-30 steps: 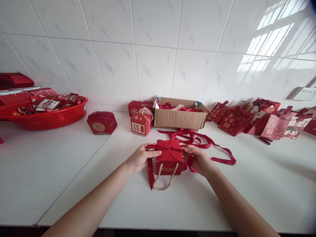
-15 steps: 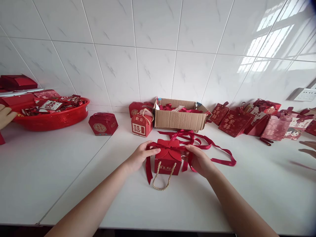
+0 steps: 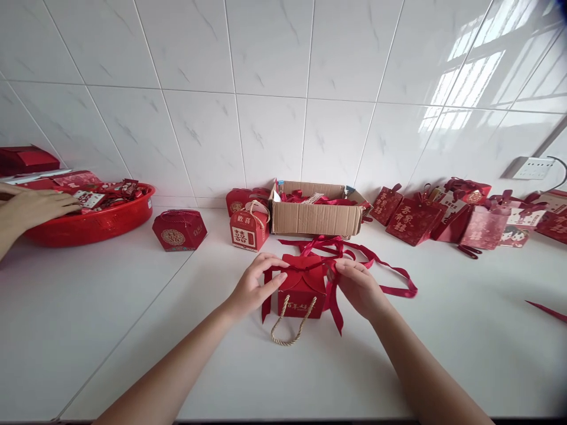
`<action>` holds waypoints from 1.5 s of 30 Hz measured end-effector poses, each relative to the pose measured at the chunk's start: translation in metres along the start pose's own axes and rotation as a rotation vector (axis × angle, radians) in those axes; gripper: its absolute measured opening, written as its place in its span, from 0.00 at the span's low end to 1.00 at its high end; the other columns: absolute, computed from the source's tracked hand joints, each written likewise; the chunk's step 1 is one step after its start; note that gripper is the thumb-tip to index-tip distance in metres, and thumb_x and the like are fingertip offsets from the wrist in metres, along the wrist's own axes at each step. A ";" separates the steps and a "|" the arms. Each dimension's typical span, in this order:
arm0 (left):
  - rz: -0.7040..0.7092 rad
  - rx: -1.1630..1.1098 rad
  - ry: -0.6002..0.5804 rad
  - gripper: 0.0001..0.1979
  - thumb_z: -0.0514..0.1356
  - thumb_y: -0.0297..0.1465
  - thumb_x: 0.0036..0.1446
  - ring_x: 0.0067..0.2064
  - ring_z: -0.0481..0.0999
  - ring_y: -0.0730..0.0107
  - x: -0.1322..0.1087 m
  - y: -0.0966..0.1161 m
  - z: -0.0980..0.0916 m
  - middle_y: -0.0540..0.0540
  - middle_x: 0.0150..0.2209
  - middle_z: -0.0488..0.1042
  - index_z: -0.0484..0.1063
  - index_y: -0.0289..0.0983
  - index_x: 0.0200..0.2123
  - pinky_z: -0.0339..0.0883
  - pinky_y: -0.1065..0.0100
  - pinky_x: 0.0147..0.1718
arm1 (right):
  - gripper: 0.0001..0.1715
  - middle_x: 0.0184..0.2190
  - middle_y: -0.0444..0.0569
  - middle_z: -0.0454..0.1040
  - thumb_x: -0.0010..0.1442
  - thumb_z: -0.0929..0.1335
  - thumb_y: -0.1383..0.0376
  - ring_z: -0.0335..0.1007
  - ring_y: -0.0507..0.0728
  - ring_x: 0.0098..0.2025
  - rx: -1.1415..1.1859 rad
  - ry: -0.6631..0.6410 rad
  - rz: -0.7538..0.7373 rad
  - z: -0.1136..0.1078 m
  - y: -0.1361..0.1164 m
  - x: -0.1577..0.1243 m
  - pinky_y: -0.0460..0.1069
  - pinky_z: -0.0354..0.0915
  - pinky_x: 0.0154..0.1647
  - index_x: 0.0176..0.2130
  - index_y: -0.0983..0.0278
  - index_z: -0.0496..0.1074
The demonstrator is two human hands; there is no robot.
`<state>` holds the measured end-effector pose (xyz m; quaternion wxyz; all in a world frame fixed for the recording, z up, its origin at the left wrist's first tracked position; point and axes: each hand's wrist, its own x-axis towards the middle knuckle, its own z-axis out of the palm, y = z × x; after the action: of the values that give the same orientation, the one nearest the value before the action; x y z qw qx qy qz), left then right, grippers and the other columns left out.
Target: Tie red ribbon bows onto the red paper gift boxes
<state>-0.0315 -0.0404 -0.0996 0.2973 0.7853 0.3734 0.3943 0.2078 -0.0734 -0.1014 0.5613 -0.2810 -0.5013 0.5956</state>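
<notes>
A small red gift box (image 3: 301,306) with gold lettering stands upright on the table before me, its scalloped top flaps folded in. Across the top runs a dark red satin ribbon (image 3: 335,313), crossed or knotted near the middle, its ends hanging at both sides. My left hand (image 3: 252,286) holds the ribbon at the box's upper left, index finger along it and thumb against a flap. My right hand (image 3: 361,289) pinches a loop or fold of ribbon at the upper right. A twisted gold cord handle (image 3: 287,342) droops over the front onto the table.
Behind lies more loose ribbon (image 3: 401,290), then a cardboard box (image 3: 315,219) of ribbons. Finished-looking boxes (image 3: 179,230) stand left of it; several red gift bags (image 3: 416,219) lean at right. Another person's hand (image 3: 42,206) reaches over a red basket (image 3: 97,227) of wrapped sweets.
My right hand has drawn up a fold of ribbon, and its end now hangs lower in front. My left thumb and index finger have parted slightly. The other person's hand has moved over the basket.
</notes>
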 end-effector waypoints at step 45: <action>-0.122 -0.213 0.165 0.10 0.62 0.38 0.51 0.38 0.75 0.67 0.047 0.052 0.028 0.47 0.33 0.76 0.74 0.37 0.32 0.68 0.68 0.39 | 0.17 0.37 0.49 0.76 0.55 0.68 0.52 0.71 0.56 0.40 -0.825 0.197 -0.101 0.026 -0.026 0.010 0.50 0.66 0.40 0.37 0.61 0.72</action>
<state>0.0297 -0.0354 -0.0555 0.3705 0.6901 0.3995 0.4763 0.1923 -0.0752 -0.0665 0.4754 -0.5130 -0.6545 0.2872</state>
